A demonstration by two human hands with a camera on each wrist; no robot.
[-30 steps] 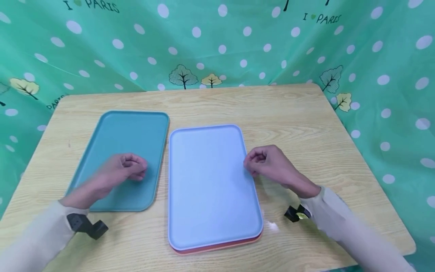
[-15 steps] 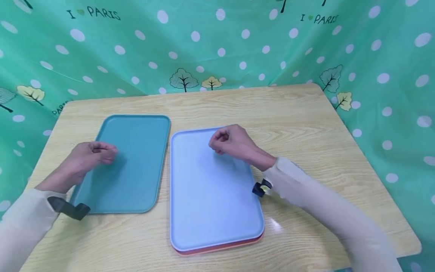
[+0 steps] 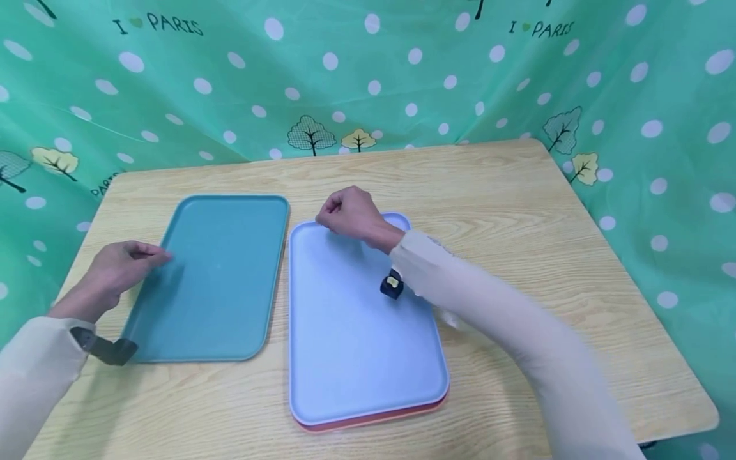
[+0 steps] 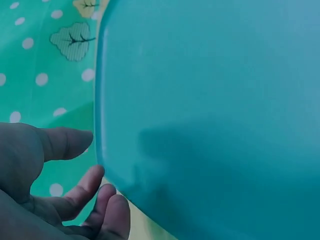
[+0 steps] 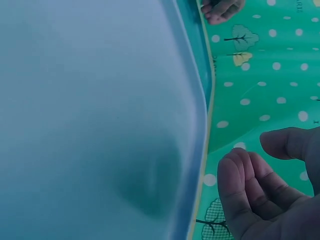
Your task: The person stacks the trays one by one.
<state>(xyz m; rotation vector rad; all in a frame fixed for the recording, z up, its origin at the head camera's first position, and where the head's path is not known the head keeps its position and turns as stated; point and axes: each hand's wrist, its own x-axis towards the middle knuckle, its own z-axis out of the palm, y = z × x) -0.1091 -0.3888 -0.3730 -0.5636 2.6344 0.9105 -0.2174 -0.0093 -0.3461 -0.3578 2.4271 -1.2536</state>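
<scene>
Flat on the wooden table lies a teal tray, left of a light blue tray. The light blue tray sits on top of a reddish tray, of which only the near edge shows. My left hand hovers by the teal tray's left rim, thumb and fingers parted and holding nothing. Over the far edge of the light blue tray is my right hand, its fingers loosely bent. The right wrist view shows a gap between the right thumb and fingers, with nothing in it.
The wooden table extends to the right of the trays. A green dotted curtain hangs along the back and both sides. Each sleeve carries a small black wrist camera, such as the right one.
My left hand has moved left, from over the teal tray to its left rim. My right hand has gone from the light blue tray's right edge to its far edge. The trays stay put.
</scene>
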